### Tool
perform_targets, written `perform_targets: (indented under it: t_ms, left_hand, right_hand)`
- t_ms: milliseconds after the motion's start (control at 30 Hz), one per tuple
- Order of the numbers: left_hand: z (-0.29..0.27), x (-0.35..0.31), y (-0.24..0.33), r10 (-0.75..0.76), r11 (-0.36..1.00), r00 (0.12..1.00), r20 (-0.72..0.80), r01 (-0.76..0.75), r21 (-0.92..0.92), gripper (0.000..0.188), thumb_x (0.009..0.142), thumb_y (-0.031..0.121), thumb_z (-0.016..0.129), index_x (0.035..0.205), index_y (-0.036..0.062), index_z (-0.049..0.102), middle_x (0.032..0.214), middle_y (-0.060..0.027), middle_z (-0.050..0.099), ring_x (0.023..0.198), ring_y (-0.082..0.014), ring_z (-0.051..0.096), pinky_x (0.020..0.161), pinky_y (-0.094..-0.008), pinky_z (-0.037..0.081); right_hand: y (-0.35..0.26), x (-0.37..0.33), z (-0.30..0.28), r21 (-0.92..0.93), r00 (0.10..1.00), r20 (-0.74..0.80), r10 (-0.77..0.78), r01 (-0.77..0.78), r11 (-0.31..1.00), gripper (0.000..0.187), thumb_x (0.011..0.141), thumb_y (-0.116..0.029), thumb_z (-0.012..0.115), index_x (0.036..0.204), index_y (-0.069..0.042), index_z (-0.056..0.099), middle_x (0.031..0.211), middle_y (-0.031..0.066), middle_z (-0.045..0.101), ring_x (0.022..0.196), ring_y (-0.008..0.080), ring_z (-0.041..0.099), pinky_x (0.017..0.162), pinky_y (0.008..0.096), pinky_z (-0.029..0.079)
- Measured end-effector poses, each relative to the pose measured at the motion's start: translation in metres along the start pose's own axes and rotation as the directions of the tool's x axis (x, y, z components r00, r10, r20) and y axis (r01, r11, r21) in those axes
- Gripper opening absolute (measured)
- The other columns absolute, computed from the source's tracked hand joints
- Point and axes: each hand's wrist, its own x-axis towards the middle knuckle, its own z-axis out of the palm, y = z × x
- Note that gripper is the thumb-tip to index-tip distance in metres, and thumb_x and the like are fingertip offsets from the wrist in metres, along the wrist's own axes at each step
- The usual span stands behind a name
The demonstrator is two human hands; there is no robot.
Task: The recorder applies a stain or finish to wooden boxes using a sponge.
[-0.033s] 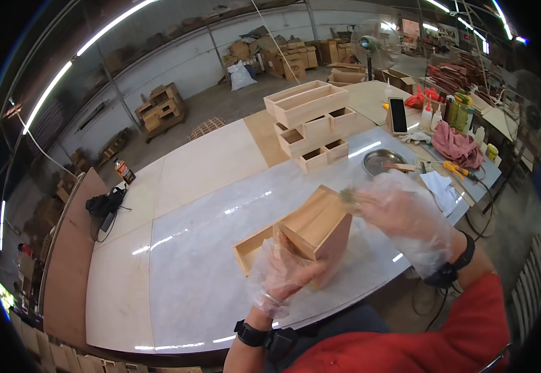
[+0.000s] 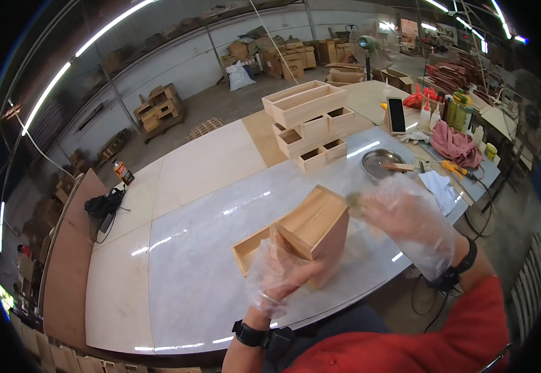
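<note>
My left hand (image 2: 283,273), in a clear plastic glove, grips a pale wooden box (image 2: 317,214) from its near left side. The box is tilted above the table, with one smooth panel facing up and an open-framed part (image 2: 245,248) jutting out to the left. My right hand (image 2: 398,208), gloved the same way, is closed on a small greenish-grey pad (image 2: 356,202), smeared by motion. The pad is close to the box's upper right edge; whether it touches cannot be made out. My left fingertips are partly hidden behind glove and wood.
Stacked wooden boxes (image 2: 311,127) stand at the table's far side. To the right are a round metal dish (image 2: 382,163), a phone (image 2: 396,116), bottles (image 2: 431,116), a pink cloth (image 2: 454,144) and a yellow-handled tool (image 2: 456,169). A dark bag (image 2: 104,204) lies far left.
My right hand and its pad have shifted slightly right and down along the box's edge. My left hand keeps hold of the box, which has hardly moved.
</note>
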Motion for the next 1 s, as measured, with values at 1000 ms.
perform_targets:
  t_ms: [1000]
  left_hand:
    - [0.000,-0.065,-0.012,-0.401,0.774,0.840,-0.365,0.098,-0.625,0.050,0.081,0.022,0.074,0.121,0.0059,0.048,0.100,-0.0036,0.059,0.083,-0.0131,0.058,0.068,-0.0260,0.049]
  right_hand:
    - [0.012,-0.078,0.093,0.674,0.760,0.006,0.650,-0.483,0.559,0.029,0.095,-0.023,0.059,0.111,0.000,0.066,0.096,0.0131,0.068,0.085,0.0214,0.063,0.075,0.0351,0.050]
